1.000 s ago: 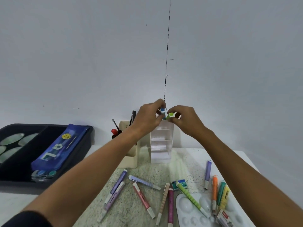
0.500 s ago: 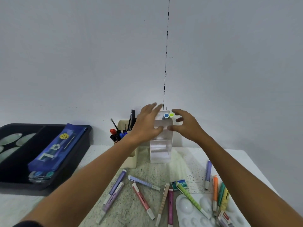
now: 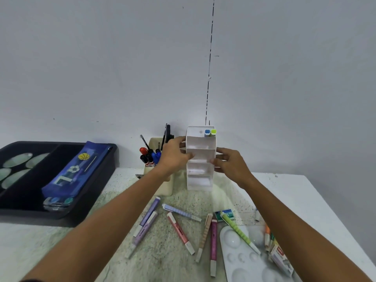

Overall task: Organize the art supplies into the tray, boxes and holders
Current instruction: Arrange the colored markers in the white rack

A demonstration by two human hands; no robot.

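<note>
Both hands flank the tall white plastic tiered holder (image 3: 200,159) at the table's back: the left hand (image 3: 175,154) grips its left wall, the right hand (image 3: 231,163) its right (probably steadying it), with blue-capped and green-capped markers (image 3: 210,132) upright in the top tier.

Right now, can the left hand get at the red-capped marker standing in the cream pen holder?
Probably yes. The left hand grips the left side of the white tiered plastic organizer, and the red-capped marker stands in the cream pen holder just to its left with nothing between them. The hand must release first.
</note>
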